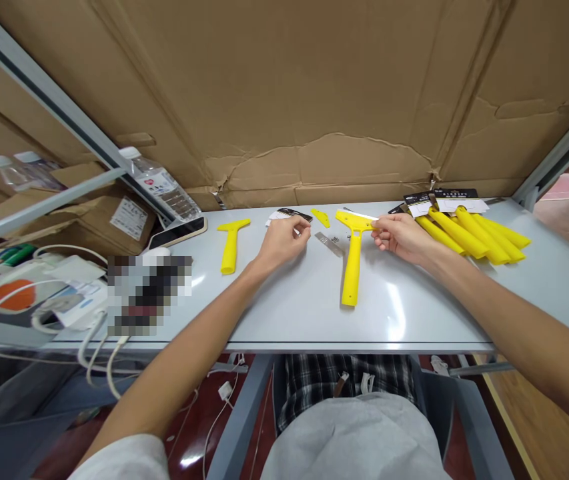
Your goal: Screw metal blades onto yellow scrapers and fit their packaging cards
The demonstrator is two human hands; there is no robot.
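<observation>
The right forearm reaches in from the right, and the right hand pinches the head's end of a yellow scraper, which is between the two hands. The left hand is bent with curled fingers near a black card; whether it grips something, I cannot tell. Two bottles show behind a cardboard box; its content is hidden. The tabletop has its front edge below the scraper's handle.

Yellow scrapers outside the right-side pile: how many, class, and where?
2: one scraper left of the left hand; another scraper between the hands, pinched at its head by the right hand.
</observation>
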